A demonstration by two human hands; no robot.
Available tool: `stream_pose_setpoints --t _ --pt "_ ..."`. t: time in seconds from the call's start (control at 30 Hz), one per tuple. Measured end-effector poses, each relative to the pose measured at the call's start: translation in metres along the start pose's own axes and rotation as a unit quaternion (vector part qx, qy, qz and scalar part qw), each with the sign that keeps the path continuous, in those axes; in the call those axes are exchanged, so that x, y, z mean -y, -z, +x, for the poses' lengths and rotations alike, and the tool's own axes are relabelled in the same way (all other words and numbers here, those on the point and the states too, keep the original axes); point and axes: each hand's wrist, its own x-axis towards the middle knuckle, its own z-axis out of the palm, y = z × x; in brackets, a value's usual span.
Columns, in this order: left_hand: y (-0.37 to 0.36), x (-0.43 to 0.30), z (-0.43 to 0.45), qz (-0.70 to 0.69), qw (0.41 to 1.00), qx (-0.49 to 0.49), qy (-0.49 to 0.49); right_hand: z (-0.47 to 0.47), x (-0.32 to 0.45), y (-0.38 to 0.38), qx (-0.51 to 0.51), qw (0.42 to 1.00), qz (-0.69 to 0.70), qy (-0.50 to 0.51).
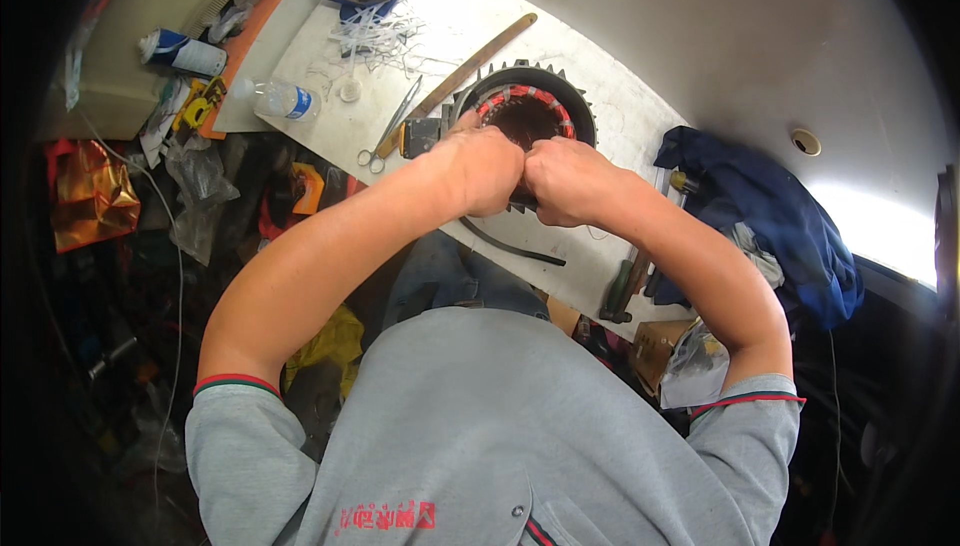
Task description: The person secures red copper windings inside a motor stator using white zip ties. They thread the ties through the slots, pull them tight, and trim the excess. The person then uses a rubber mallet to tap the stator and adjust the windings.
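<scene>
A finned electric motor stator housing (581,88) stands on the white worktable (442,10) in front of me. Red windings tied with white lacing (525,91) ring its bore. My left hand (480,167) is bent over the near left rim, its fingers curled and partly hidden. Beside it, nearly touching, my right hand (562,180) is closed into a fist at the near edge of the windings. Whatever thin thing may lie between the fingers cannot be made out. A dark terminal box (420,137) juts from the housing's left side, close to my left wrist.
Left of the housing lie scissors (373,161), a long wooden strip (480,58), a plastic bottle (289,101) and white ties (371,32). A black tube (517,250) curves along the near side. Rightward are a green-handled tool (619,291) and dark blue cloth (787,231).
</scene>
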Motion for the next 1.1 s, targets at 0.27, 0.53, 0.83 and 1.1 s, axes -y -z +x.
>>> stream_pose_setpoints --t 0.27,0.53,0.83,1.1 --pt "-0.035 0.009 0.002 -0.419 0.877 -0.235 0.009 -0.017 0.002 -0.023 -0.237 0.913 0.321 -0.081" --pt "-0.047 -0.003 -0.015 -0.491 0.831 -0.263 -0.007 -0.014 0.005 -0.028 -0.199 0.927 0.295 -0.115" --pt "-0.018 0.012 0.004 -0.188 0.971 -0.144 -0.033 -0.013 0.009 -0.027 -0.258 0.893 0.339 -0.148" --pt "-0.033 0.01 0.012 -0.099 0.977 -0.187 -0.015 -0.017 0.026 -0.045 -0.398 0.841 0.328 -0.16"
